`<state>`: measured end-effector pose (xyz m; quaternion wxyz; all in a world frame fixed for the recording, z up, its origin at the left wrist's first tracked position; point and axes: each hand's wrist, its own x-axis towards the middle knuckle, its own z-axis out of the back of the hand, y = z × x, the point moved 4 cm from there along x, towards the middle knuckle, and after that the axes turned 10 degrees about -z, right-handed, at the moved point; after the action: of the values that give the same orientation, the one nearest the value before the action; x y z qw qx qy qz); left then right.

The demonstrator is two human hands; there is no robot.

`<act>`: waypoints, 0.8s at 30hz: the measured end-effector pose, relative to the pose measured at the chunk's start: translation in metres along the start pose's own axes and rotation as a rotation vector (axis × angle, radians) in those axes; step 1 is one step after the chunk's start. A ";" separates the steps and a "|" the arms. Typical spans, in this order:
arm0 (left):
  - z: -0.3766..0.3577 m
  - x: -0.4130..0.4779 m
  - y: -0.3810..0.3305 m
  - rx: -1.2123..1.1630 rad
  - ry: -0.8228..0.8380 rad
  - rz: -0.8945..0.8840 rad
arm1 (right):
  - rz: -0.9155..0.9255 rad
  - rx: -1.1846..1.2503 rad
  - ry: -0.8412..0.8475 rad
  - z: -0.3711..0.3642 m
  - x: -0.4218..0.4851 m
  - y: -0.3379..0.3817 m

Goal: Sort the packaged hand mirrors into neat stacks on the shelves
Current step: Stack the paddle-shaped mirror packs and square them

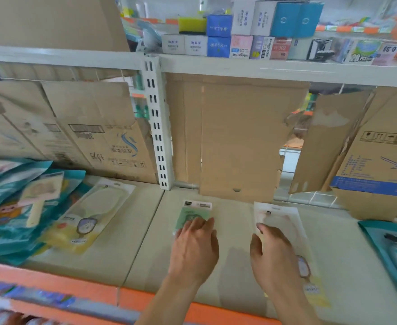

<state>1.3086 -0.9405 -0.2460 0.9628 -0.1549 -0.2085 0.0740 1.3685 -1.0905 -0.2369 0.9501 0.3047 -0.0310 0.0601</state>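
**Both hands flat on mirror packs on the middle shelf**

At far left a loose heap of teal packs (7, 231) lies on the shelf (132, 231), overlapping at odd angles, with a cream-handled mirror pack (40, 198) tilted on top. Just beside the heap lies a clear pack with a yellow mirror (92, 216), slanted, its hang-hole end toward the back. Flattened cardboard (80, 127) lines the back of the bay. A white slotted post (156, 127) stands where the two shelf boards meet.

Right of the post, the left hand (194, 249) lies palm down on a small green pack (194, 213). Its fingers are straight and close together, pressing the near half of the pack against the shelf. Nothing is gripped. The pack's white header shows beyond the fingertips.

The right hand (275, 256) is near the left one but apart from it. It rests palm down on a long clear pack (284, 219) holding a pale pink mirror. The forefinger is stretched forward, the thumb is spread to the left, and the hand is loose, holding nothing. This pack lies lengthwise, its hang hole at the back and its yellow label end near the orange shelf edge (52, 287).

A torn cardboard sheet (235, 137) stands behind both hands. At far right another teal pack (389, 249) lies at the edge of view. On the upper shelf, small white and blue boxes (242, 31) stand in rows.
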 end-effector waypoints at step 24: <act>0.085 -0.061 0.165 0.028 0.161 0.147 | -0.064 -0.113 0.180 -0.098 -0.071 0.130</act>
<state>1.2041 -0.7748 -0.2496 0.9705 -0.1617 -0.1172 0.1349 1.2825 -0.9351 -0.2482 0.9661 0.2449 0.0610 0.0549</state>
